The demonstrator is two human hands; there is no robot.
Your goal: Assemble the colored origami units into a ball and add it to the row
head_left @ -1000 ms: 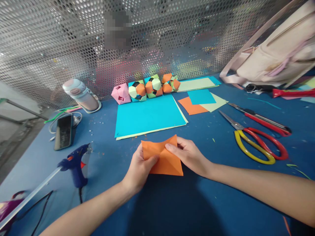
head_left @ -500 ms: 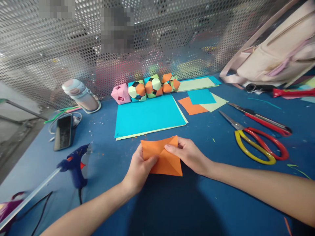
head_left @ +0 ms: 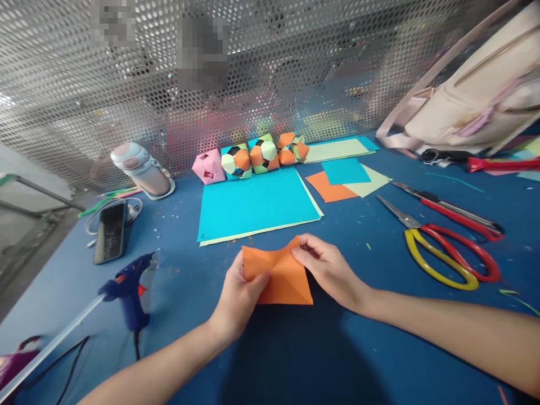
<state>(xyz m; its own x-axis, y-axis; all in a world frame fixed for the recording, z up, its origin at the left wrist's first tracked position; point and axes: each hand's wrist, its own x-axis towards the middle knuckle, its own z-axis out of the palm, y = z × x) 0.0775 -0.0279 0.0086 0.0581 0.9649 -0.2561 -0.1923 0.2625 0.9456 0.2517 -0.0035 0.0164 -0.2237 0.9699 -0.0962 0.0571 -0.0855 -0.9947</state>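
A square sheet of orange paper (head_left: 283, 281) with crossing creases is held up between both hands above the blue table. My left hand (head_left: 238, 295) grips its left side, thumb on the front near the middle and the other fingers hidden behind. At the upper right corner, my right hand (head_left: 327, 267) pinches the sheet between thumb and fingers, and that corner bends slightly. Beyond the hands lies a stack of blue and pale green sheets (head_left: 259, 205). Smaller orange, blue and pale green squares (head_left: 346, 171) overlap to its right.
Several folded paper balls (head_left: 264, 154) line the back against a perforated metal panel (head_left: 270, 73). On the left are a glue gun (head_left: 133, 289), a phone (head_left: 110, 230) and a bottle (head_left: 143, 169). Scissors (head_left: 439, 247), a utility knife (head_left: 453, 211) and a bag (head_left: 472, 90) occupy the right.
My right thumb has slid from nearer the sheet's middle toward its upper right corner, which now bends more. My left hand keeps its hold. The whole view has shifted slightly.
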